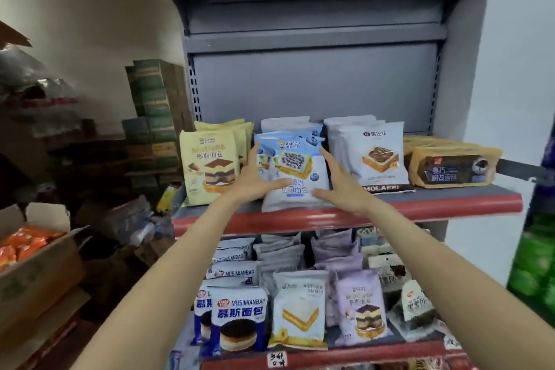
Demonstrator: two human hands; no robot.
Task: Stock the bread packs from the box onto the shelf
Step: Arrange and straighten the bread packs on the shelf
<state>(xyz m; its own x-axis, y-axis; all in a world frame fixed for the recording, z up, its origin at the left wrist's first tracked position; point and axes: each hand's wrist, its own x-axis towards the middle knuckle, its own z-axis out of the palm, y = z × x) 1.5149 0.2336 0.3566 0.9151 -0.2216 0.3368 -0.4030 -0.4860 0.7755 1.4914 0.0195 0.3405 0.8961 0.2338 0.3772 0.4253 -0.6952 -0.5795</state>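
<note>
A blue-and-white blueberry bread pack (295,159) stands upright at the front of the upper shelf (420,207), with more blue packs behind it. My left hand (256,179) lies against its left edge, fingers straight and thumb across the lower front. My right hand (341,182) is at its right edge, fingers straight and spread; whether it touches is unclear. An open cardboard box (39,267) with orange packs sits at the far left.
Yellow packs (210,168) stand left of the blue pack, white Molafei packs (375,156) right of it, and flat orange-brown packs (453,167) further right. The lower shelf (300,309) is crowded with several rows of bread packs. Stacked cartons (156,117) stand left of the shelf unit.
</note>
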